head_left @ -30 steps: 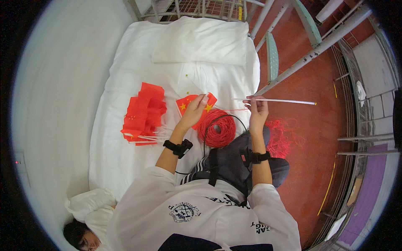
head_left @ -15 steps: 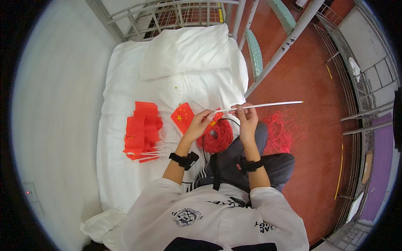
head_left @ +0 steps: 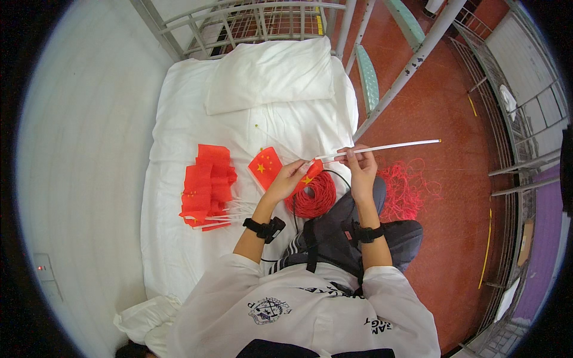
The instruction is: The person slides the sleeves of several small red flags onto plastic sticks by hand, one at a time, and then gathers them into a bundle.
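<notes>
A white stick (head_left: pixel 397 145) runs rightward from between my hands, raised above my lap. My right hand (head_left: pixel 362 173) is closed around it partway along. My left hand (head_left: pixel 287 181) pinches a small red flag with yellow stars (head_left: pixel 315 169) at the stick's left end; part of the flag is hidden by the fingers. Behind the left wrist, another small red flag (head_left: pixel 262 166) rests on the bed. Below the held flag lies a coil of red cord (head_left: pixel 319 206), beside my knee.
Several red flags on white sticks (head_left: pixel 209 185) are piled at the left of the white bed (head_left: pixel 164 262). A pillow (head_left: pixel 268 77) lies at the far end. Tangled red strands (head_left: pixel 406 190) hang right of my knee, over the red floor (head_left: pixel 444 250). A metal ladder (head_left: pixel 406 74) stands at the far right.
The flag at the stick's left end now looks more bunched around it. My right hand has shifted slightly right with the stick; the view has moved a little.
</notes>
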Available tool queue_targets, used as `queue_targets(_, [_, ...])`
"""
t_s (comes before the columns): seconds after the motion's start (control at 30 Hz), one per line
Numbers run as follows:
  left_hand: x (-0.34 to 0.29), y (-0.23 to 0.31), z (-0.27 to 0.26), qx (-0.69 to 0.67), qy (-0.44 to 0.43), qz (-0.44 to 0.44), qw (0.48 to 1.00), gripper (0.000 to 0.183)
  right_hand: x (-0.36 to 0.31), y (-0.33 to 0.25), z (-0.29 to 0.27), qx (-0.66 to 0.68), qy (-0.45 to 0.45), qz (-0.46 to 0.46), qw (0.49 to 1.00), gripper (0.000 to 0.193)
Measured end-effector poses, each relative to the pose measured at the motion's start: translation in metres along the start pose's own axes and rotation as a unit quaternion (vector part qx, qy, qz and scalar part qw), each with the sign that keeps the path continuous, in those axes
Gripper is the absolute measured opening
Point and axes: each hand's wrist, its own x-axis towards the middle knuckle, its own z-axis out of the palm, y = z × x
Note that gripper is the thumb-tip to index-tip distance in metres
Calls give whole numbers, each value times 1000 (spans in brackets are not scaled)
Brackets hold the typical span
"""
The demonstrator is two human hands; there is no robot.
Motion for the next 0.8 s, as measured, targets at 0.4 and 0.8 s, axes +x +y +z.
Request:
queue_targets(0.4, [-3,15,-5,1,-3,-5,1000,30,-3,3,-6,3,-41,61,997,9])
queue_targets(0.8, [-4,5,-3,2,-59,-12,998,36,-3,-1,-13,19,-14,87,996,8])
